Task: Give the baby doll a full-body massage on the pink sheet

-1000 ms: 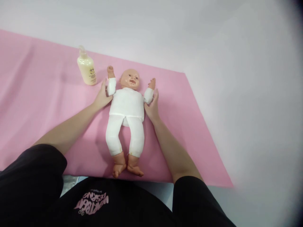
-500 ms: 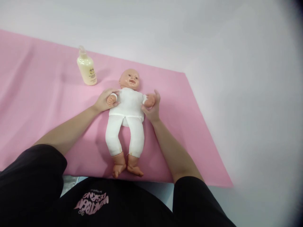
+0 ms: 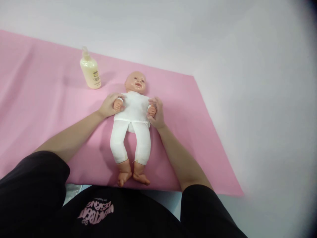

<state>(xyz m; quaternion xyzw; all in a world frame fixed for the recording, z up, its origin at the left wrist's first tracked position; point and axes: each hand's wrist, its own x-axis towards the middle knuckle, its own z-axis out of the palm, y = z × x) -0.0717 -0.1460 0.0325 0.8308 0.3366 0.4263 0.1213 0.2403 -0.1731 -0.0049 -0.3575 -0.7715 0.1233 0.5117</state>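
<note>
A baby doll (image 3: 133, 107) in white cloth lies on its back on a pink sheet (image 3: 56, 109), its head away from me and its bare feet near the front edge. My left hand (image 3: 108, 105) is curled round the doll's arm on the left, with the doll's small fist showing in front of the palm. On the other side, my right hand (image 3: 159, 115) has its fingers and thumb round the doll's other forearm, and that fist shows between them. Parts of my fingertips are hidden behind the doll's arms.
A pump bottle (image 3: 92, 73) of pale yellow liquid stands upright on the sheet, beyond my left hand. The sheet's right edge slants down past my right arm. A pale floor or wall (image 3: 250, 99) lies beyond it.
My right hand has drawn the doll's arm inward to the left, closer to its body, and its fingers have curled in more. My left hand has barely moved.
</note>
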